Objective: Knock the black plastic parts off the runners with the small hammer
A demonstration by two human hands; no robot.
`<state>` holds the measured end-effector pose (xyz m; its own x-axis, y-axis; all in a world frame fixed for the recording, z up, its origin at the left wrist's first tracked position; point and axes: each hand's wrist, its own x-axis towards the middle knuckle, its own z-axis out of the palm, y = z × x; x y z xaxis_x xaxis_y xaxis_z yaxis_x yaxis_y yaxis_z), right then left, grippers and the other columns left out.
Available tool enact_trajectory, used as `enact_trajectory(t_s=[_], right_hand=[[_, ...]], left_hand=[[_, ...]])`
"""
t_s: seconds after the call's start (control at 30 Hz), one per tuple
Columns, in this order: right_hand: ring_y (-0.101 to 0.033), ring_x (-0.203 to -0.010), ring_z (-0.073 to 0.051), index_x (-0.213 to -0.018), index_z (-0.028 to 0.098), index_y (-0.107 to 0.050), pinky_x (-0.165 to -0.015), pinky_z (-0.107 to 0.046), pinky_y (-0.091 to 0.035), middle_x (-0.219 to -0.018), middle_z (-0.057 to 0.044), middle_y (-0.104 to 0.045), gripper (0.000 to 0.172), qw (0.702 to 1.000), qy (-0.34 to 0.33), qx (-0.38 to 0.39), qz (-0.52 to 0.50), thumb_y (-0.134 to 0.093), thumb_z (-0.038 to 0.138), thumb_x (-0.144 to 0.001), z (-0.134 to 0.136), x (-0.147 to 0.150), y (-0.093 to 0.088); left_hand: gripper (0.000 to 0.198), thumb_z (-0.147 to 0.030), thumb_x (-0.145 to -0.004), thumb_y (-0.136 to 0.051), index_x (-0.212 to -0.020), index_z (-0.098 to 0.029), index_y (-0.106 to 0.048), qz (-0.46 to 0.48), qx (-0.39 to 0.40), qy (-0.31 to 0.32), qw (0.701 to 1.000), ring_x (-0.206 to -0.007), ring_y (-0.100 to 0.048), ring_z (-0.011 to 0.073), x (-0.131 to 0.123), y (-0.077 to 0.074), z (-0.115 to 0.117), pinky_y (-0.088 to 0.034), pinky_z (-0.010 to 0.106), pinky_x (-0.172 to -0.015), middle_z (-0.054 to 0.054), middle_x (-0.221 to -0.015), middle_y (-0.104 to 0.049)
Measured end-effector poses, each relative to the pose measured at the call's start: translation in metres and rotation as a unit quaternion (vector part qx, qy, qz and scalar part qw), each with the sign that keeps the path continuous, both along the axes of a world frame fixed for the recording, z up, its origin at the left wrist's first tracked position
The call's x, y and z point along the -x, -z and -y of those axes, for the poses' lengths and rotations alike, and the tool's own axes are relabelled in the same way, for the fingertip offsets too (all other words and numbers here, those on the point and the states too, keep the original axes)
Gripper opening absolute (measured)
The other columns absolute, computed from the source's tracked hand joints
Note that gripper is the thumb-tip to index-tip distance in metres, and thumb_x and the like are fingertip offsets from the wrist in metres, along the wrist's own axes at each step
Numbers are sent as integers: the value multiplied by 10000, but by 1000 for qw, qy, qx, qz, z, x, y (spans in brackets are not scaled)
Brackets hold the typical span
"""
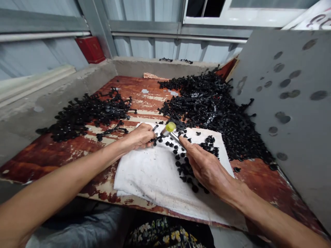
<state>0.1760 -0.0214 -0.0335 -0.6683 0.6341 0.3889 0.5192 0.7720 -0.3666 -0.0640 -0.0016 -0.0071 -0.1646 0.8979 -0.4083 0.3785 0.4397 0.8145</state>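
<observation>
My right hand (204, 160) is wrapped round the metal handle of a small mallet (170, 127) with a yellow-green face. The mallet's head is just above the white cloth (147, 168), close to my left hand. Between the closed fingers of my left hand (143, 135) is a black plastic part (155, 132), its far end sticking out toward the mallet; the fingers hide the rest. Loose black plugs with round heads (186, 168) lie scattered on the cloth, several of them below and beside my right hand.
A big heap of black plastic parts (201, 100) rises at the back right, against a grey spotted board (292, 103). Another pile (88, 113) lies on the left of the worn red-brown tabletop (51, 155). A red box (90, 49) sits on the ledge behind.
</observation>
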Motion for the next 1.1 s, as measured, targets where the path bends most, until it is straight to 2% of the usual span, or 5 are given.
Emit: enact_trajectory(t_s=[0.23, 0.4, 0.57, 0.77, 1.1], right_hand=[[-422, -460, -132, -1468, 140, -420, -418, -242, -421, -765, -30, -535, 605, 996, 18, -76, 50, -335, 37, -878, -3, 15, 0], [-549, -640, -161, -1551, 230, -233, -574, -253, -500, -823, -38, -545, 677, 993, 19, -104, -58, -352, 41, -912, 2, 15, -4], [-460, -487, -122, -1499, 203, -378, -463, -216, -449, -777, -28, -558, 654, 997, 17, -62, 37, -364, 40, -866, 2, 14, -1], [-638, -750, -183, -1476, 183, -416, -736, -311, -562, -895, -81, -648, 593, 995, 31, -39, -81, -402, 52, -898, 3, 10, -10], [-686, -991, -216, -1451, 191, -448, -823, -381, -591, -1233, -151, -673, 551, 991, 46, -2, -126, -421, 45, -921, 13, -2, 6]], left_hand=[[169, -88, -643, -589, -553, -180, -480, 46, 27, 2, 999, -237, -342, 69, 8, 12, -6, -149, 169, -291, 4, -365, -504], [158, -136, -657, -587, -549, -181, -480, 61, 6, 16, 998, -251, -356, 68, 9, 12, -3, -167, 170, -298, 4, -387, -516], [128, -138, -644, -607, -575, -179, -507, 47, -7, 18, 999, -253, -355, 64, 8, 14, 0, -162, 169, -302, -10, -384, -509], [181, -111, -667, -609, -563, -184, -480, 69, -7, -12, 998, -262, -382, 69, 5, 16, 0, -204, 160, -301, -5, -387, -517], [305, -13, -718, -598, -537, -185, -423, 173, 45, -70, 981, -277, -383, 64, 0, 4, 2, -130, 126, -287, 3, -349, -467]])
